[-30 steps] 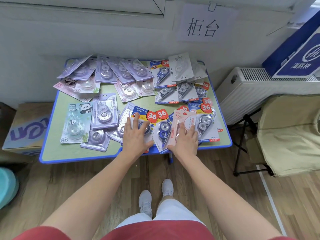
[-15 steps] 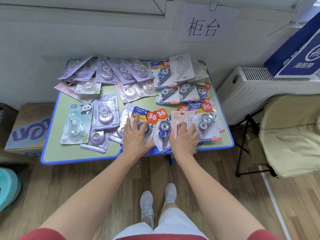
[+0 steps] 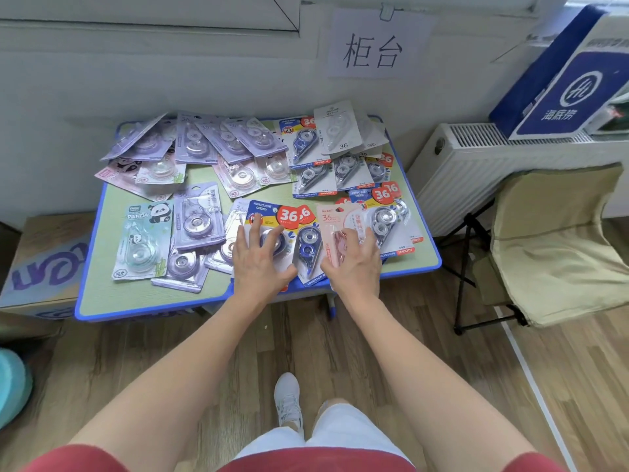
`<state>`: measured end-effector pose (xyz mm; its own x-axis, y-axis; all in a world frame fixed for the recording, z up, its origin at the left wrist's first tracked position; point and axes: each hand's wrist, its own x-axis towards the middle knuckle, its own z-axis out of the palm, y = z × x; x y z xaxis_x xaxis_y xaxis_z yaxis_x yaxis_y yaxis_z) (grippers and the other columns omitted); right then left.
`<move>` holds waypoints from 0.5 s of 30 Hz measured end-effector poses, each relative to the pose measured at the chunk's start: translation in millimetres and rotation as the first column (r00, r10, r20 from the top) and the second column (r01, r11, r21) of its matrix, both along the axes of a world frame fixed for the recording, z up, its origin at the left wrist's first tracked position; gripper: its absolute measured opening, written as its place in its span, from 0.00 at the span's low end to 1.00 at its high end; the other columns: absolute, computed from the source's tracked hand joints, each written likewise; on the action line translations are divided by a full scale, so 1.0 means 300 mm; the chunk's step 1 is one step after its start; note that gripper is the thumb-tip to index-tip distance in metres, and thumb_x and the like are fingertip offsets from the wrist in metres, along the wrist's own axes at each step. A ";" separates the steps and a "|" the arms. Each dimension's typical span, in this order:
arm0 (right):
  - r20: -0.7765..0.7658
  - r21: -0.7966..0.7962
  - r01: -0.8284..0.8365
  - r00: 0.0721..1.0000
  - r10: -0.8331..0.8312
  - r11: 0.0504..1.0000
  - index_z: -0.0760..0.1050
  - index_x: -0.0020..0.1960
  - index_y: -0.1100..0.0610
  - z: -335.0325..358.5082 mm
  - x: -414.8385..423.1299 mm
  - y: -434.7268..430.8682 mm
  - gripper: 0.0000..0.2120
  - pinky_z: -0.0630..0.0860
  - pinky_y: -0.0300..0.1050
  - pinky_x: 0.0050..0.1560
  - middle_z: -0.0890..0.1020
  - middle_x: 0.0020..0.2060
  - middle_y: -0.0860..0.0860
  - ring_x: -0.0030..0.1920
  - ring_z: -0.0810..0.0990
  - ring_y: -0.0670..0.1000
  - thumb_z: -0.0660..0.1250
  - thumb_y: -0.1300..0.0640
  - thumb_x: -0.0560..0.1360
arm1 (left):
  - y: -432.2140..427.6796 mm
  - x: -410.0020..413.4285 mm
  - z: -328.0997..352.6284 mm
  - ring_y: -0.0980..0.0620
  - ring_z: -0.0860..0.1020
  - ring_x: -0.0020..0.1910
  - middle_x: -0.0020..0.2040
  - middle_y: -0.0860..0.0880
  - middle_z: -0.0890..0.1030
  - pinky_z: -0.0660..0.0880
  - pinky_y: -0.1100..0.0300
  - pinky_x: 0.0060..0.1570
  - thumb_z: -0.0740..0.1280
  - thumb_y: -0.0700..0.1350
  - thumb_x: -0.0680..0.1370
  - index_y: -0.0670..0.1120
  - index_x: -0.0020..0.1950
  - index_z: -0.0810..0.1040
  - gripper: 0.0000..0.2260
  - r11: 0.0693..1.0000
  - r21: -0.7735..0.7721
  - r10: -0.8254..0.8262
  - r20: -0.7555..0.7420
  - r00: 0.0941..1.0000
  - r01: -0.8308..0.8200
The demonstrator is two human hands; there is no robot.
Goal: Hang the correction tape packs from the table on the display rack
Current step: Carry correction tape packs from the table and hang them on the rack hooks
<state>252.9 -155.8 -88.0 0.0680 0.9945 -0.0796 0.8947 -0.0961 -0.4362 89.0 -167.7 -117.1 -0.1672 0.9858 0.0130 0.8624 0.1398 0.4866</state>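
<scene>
Against the wall, our blue-rimmed table (image 3: 98, 284) is strewn with correction tape packs (image 3: 143, 240), where our left hand (image 3: 260, 260) presses spread, straight fingers on a blue pack (image 3: 269, 216) while our right hand (image 3: 355, 267), the nearer one, lays near-straight fingers, clasping nothing, on the pink pack (image 3: 335, 219) running lengthwise ahead of them.

Single head view, wide-angle, facing forward-down; table (image 3: 98, 291) close ahead, against wall (image 3: 170, 80).
</scene>
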 end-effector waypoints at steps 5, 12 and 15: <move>-0.001 0.055 0.068 0.998 -0.068 0.996 0.65 0.70 0.56 0.011 0.093 -0.092 0.30 0.63 0.52 0.64 0.62 0.70 0.59 0.63 0.67 0.61 0.69 0.48 0.72 | -0.040 0.075 0.015 0.38 0.51 0.75 0.77 0.46 0.55 0.55 0.43 0.70 0.71 0.55 0.69 0.52 0.72 0.67 0.32 0.996 0.018 -0.088 -0.013 0.996 0.088; -0.081 0.090 0.247 0.967 -0.240 0.965 0.69 0.66 0.59 -0.012 0.277 -0.354 0.28 0.66 0.52 0.59 0.66 0.67 0.59 0.61 0.69 0.63 0.71 0.51 0.70 | -0.202 0.260 0.018 0.36 0.54 0.74 0.76 0.44 0.58 0.59 0.40 0.67 0.71 0.54 0.69 0.50 0.71 0.69 0.31 0.968 0.049 -0.245 -0.036 0.969 0.246; -0.076 0.097 0.325 0.945 -0.318 0.941 0.70 0.65 0.59 -0.021 0.369 -0.495 0.27 0.67 0.52 0.58 0.67 0.66 0.60 0.60 0.69 0.63 0.71 0.51 0.70 | -0.305 0.347 0.011 0.35 0.56 0.74 0.76 0.43 0.60 0.60 0.39 0.68 0.72 0.53 0.68 0.49 0.70 0.70 0.31 0.944 0.065 -0.322 -0.049 0.945 0.325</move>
